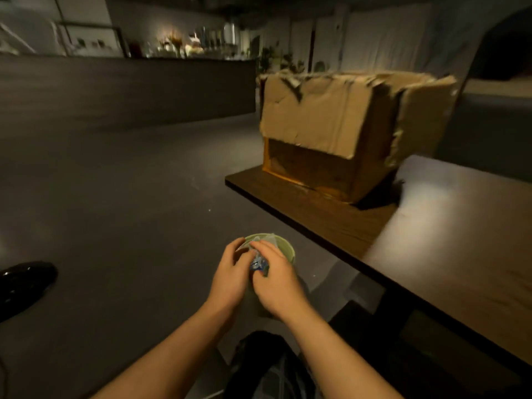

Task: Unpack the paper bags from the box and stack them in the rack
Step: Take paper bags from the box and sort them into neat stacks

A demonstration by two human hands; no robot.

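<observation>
Cardboard, torn along its top edges, forms the box point(345, 125) standing on the far left corner of the wooden desk point(449, 240), its front flap hanging down. Well apart from it, low over the grey floor point(115, 211), the left hand point(230, 277) and right hand point(276, 280) meet, fingers curled together round a crumpled clear wrapper point(259, 262) above a pale green bin point(285, 246). No paper bags show.

- We take this for a dim café or bar: a long dark counter point(126, 87) runs across the room
- Behind it we see lit shelves of bottles and glassware point(198, 43)
- Potted plants point(283, 63) stand by the far wall
</observation>
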